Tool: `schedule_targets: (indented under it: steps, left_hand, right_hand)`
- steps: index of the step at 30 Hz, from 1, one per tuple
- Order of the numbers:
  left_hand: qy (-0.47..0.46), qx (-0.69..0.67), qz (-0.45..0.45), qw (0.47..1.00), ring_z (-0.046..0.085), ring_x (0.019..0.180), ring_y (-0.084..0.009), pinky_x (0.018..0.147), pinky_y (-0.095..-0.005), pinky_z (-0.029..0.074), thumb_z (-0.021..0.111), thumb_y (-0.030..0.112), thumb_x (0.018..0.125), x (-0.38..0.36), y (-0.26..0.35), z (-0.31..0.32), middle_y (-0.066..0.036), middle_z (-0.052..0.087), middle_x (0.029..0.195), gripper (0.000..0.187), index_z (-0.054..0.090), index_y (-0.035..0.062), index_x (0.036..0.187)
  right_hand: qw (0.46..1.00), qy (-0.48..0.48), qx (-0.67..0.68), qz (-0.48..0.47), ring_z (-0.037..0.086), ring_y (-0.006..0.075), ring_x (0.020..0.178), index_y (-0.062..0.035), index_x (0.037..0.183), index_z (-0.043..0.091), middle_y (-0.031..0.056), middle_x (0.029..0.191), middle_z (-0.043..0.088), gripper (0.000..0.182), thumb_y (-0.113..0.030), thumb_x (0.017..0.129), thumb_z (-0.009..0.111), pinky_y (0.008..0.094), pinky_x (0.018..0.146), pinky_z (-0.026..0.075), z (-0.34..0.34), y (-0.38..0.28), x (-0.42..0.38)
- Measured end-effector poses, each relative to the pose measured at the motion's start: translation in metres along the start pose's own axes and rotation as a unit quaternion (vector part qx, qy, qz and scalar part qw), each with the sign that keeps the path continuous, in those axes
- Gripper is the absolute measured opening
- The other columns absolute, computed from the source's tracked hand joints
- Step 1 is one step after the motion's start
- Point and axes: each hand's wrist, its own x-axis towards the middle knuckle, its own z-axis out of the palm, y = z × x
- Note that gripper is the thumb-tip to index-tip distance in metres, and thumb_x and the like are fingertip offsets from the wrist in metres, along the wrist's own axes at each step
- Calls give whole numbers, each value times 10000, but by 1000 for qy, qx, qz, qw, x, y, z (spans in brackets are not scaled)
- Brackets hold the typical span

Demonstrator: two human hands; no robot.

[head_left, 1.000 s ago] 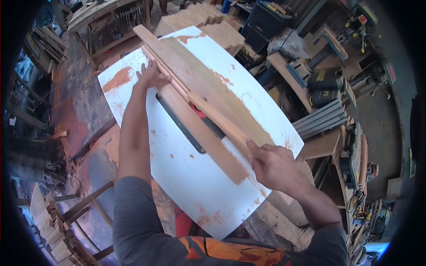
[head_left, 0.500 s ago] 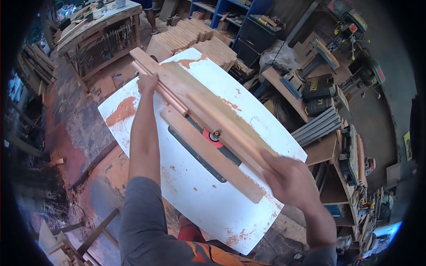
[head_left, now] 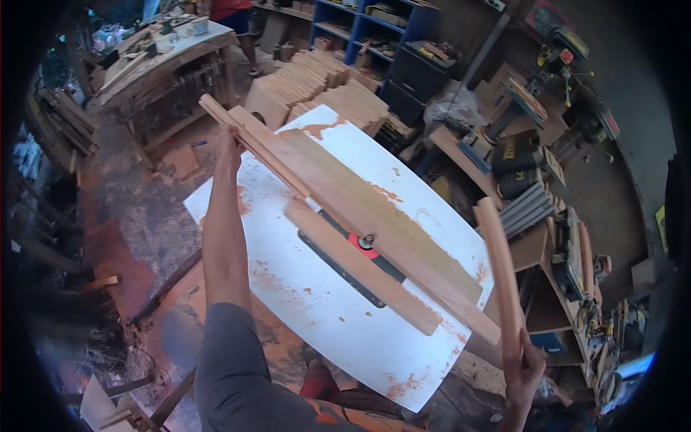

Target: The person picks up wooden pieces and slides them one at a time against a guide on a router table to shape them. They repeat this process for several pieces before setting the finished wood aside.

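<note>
My right hand is closed around the lower end of a grooved wooden strip, raised nearly upright off the table's right side. Over at the far left, my left hand is closed on slim wooden strips, which slant along the edge of a long wooden fence board; how many it holds I cannot make out. Between this board and a shorter wooden guide, a router bit stands in a red ring set in a dark plate. All rest on a white router table.
Stacked wooden pieces lie behind the table. On the right are a shelf unit, black tool cases and drill presses. A workbench stands at the back left, near another person's legs. Sawdust patches dot the tabletop.
My right hand has lifted a strip away from the fence and swung it out to the right. My left hand and its strips have shifted slightly outward. The view has tilted a little.
</note>
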Motion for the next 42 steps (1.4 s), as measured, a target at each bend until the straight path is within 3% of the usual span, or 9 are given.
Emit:
schedule_targets:
  steps: [3, 6, 12, 17, 23, 27, 31, 35, 42]
  left_hand:
    - [-93, -280, 21, 955, 590, 804, -254, 694, -387, 532, 491, 336, 848, -52, 71, -23, -80, 595, 868, 442, 586, 21, 1143]
    - [-242, -368, -8, 898, 497, 771, -206, 616, -346, 487, 463, 388, 887, -113, 120, -49, -45, 525, 826, 470, 577, 28, 1168]
    - [-234, -317, 38, 918, 509, 774, -186, 566, -327, 476, 442, 393, 965, -261, 176, -52, -49, 516, 877, 435, 567, 34, 1176]
    - [-239, -320, 69, 914, 501, 790, -180, 553, -299, 490, 486, 358, 982, -387, 187, -31, -62, 507, 915, 423, 541, 20, 1230]
    - [-298, -333, 57, 893, 499, 789, -135, 529, -252, 476, 572, 220, 993, -556, 133, 51, -45, 510, 907, 321, 548, 44, 1261]
    - [-301, -295, 22, 907, 502, 682, -100, 499, -240, 474, 608, 133, 964, -649, 83, 129, -12, 530, 840, 318, 516, 93, 1265]
    - [-285, -270, -12, 920, 522, 696, -104, 514, -256, 487, 644, 52, 904, -729, 30, 200, -14, 540, 876, 432, 491, 87, 1307]
    - [-281, -126, 41, 951, 627, 809, -153, 671, -329, 585, 652, -43, 847, -770, -17, 242, -82, 580, 1046, 631, 373, 48, 1406]
    - [-551, -5, -119, 826, 646, 1077, -250, 933, -404, 563, 672, -10, 872, -833, -74, 257, -166, 555, 1238, 903, 82, 62, 1551]
  right_hand:
    - [994, -10, 101, 43, 592, 112, 931, 148, 1403, 464, 104, 1097, 679, 569, -133, 929, 608, 231, 784, 469, -2, -5, 2]
    - [987, -18, 158, 4, 594, 109, 966, 130, 1437, 434, 127, 1169, 658, 571, -117, 947, 592, 221, 815, 473, 10, 26, 7]
    - [963, -57, 217, -147, 604, 108, 950, 96, 1443, 452, 126, 1177, 654, 597, -171, 944, 643, 226, 817, 481, 23, 16, 16]
    - [940, -79, 329, -45, 573, 76, 731, 85, 1427, 472, 59, 936, 663, 651, -131, 863, 714, 219, 630, 448, 8, 79, -7]
    - [861, -258, 433, 75, 609, 130, 707, -13, 1103, 573, 48, 882, 625, 454, -169, 763, 829, 256, 603, 517, -18, 160, -62]
    - [763, -320, 560, 50, 665, 211, 897, 40, 1148, 558, 131, 1033, 641, 467, -96, 773, 801, 364, 789, 584, -26, 191, -90]
    - [715, -353, 596, 91, 684, 259, 990, 90, 1226, 529, 204, 1215, 611, 468, -78, 851, 753, 401, 792, 637, -59, 196, -97]
    - [787, -278, 534, 136, 691, 235, 859, 75, 1218, 519, 198, 1160, 606, 457, -32, 846, 764, 388, 719, 656, -81, 221, -105]
    - [852, -85, 494, 153, 671, 168, 859, 64, 1217, 536, 135, 1072, 650, 420, -14, 860, 743, 298, 688, 573, -130, 236, -114]
